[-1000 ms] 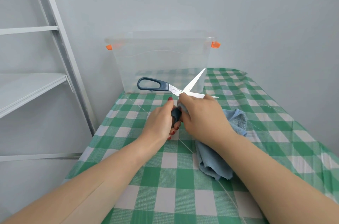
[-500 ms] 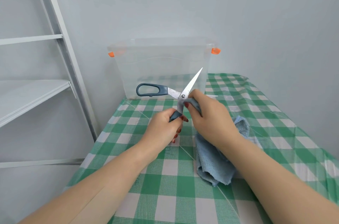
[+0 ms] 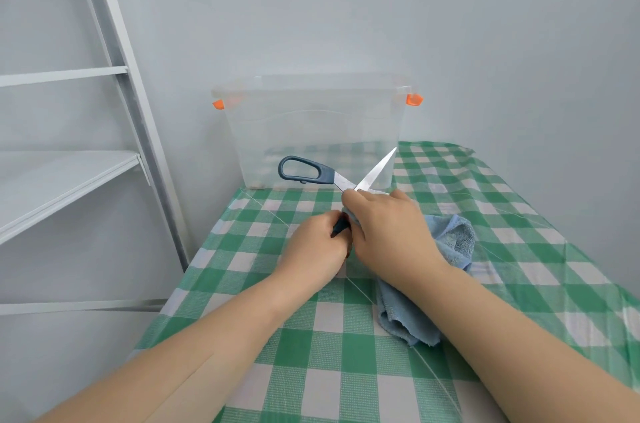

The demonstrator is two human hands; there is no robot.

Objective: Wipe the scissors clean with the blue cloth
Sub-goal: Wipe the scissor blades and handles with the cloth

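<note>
Since half a second ago the right hand (image 3: 391, 235) with the cloth (image 3: 453, 242) has slid down from the blade root toward the lower handle, close to the left hand (image 3: 311, 249). The left hand grips that handle, and the right hand pinches the cloth around it. Both hold the scissors (image 3: 341, 183) open above the table (image 3: 346, 370), before the box (image 3: 311, 131) at 12 o'clock. One blade and the gripped handle run from 7 to 1 o'clock, with the tip at 1. The free loop points to 10, and the second blade is hidden. It is best to keep the cloth over the edge and stroke outward to the tip.

No readable text, label or number (none on scissors (image 3: 327, 176) or clear bin (image 3: 311, 124))
</note>
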